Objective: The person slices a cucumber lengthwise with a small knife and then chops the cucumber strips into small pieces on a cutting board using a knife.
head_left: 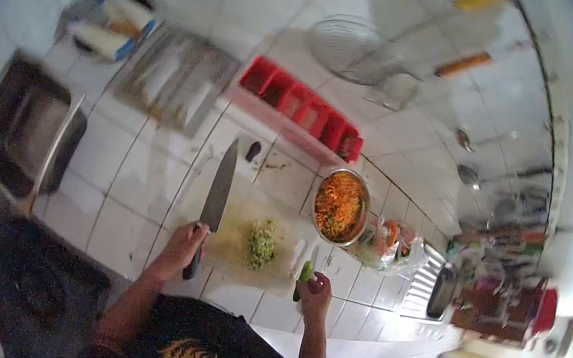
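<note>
My left hand [182,247] is closed round the black handle of a large knife [221,187], whose blade points away from me beside the cutting board's left part. On the pale cutting board [239,209] lies a small heap of chopped green vegetable [262,244]. At the board's right end my right hand [316,294] holds a green piece of vegetable [306,271] between its fingers. Beyond it stands a metal bowl [317,198] of shredded orange vegetable with some green in it.
A red divided container [298,110] stands behind the board. Plastic bags [396,252] lie right of the bowl. At the left are a metal tray [174,75] and a dark metal basin [27,126]. A wire strainer [344,47] is near the wall.
</note>
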Tool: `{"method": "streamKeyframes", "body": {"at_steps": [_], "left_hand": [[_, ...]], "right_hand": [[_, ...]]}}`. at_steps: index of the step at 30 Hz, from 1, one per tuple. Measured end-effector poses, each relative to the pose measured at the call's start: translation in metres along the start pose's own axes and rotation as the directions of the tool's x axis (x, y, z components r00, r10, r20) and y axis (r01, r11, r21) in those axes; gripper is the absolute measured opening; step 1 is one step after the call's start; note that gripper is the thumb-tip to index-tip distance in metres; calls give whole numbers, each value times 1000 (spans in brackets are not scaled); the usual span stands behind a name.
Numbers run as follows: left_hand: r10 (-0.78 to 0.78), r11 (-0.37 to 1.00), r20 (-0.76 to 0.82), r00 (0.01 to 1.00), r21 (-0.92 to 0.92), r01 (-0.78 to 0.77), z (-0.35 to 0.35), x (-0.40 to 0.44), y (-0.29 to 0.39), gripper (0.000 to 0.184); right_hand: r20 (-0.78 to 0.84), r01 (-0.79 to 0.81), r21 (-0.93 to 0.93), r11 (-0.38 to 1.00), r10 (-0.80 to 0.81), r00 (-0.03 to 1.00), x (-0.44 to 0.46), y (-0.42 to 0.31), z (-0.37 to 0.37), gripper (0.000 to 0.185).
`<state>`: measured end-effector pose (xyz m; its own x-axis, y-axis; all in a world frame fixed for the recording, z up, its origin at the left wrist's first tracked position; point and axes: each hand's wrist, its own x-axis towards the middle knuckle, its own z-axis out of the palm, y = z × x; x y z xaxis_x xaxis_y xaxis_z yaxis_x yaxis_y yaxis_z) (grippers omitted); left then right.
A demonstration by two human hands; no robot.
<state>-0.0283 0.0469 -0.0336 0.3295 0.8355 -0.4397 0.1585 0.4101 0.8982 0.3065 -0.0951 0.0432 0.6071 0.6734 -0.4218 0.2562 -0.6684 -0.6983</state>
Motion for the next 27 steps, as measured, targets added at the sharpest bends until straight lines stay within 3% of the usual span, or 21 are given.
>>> {"method": "streamKeyframes", "body": {"at_steps": [1,2,3,4,7,9,10,11,13,14,15,17,19,20,21,23,25,27], "left_hand": [[32,983,76,997,-181,-17,-5,-3,5,52],[80,934,129,988,-355,-29,-11,-10,3,49],[43,921,90,995,-390,-5,-13,-18,-1,49],[37,896,70,997,-444,-2,-10,-22,-3,48],[-34,795,48,998,-604,56,-8,-16,-6,45],[71,769,56,996,-639,-18,-7,-11,-14,43],[184,760,59,981,-642,-103,-9,-10,-19,39],[170,751,34,985,-652,-107,-10,-11,-24,39],[266,772,9,964,-601,-208,-13,-17,-16,41],[223,798,6,975,-576,-179,-15,-20,-9,47],[217,799,-1,976,-575,-178,-15,-19,-8,47],[166,767,19,986,-631,-117,-12,-18,-12,50],[118,806,56,991,-588,-63,-7,-16,-22,51],[194,834,-12,981,-525,-172,-6,-16,-22,52],[280,847,-66,958,-453,-278,-2,-14,-24,53],[297,838,-60,953,-463,-291,10,-11,-26,53],[313,851,-23,949,-438,-291,7,-18,4,47],[325,901,18,946,-311,-304,11,-18,26,40]], "right_hand": [[38,-5,-57,998,7,999,0,-10,-1,56],[112,-25,202,979,2,994,-3,-22,0,53],[181,-75,451,890,-9,983,-3,-31,4,51],[255,-106,537,837,-41,966,-1,-38,9,52],[348,-170,455,874,1,937,-1,-80,38,53],[354,-156,373,915,16,935,10,-81,59,55],[363,-30,352,935,-107,925,14,-88,73,55],[379,95,337,937,-227,897,20,-95,88,55],[398,118,370,922,-272,876,22,-115,120,52],[373,298,117,947,-320,871,23,-127,139,50],[348,456,-141,879,-387,854,21,-143,153,50],[274,391,-196,899,-333,902,6,-157,171,50],[232,625,-300,721,-580,781,9,-144,175,43],[298,618,-318,719,-544,785,6,-140,172,31],[279,622,-304,721,-557,782,1,-134,166,31],[424,544,-186,818,-432,796,-10,-122,154,28],[556,507,23,861,-433,710,-23,-118,143,35],[551,496,110,861,-469,691,-29,-101,131,43]]}}
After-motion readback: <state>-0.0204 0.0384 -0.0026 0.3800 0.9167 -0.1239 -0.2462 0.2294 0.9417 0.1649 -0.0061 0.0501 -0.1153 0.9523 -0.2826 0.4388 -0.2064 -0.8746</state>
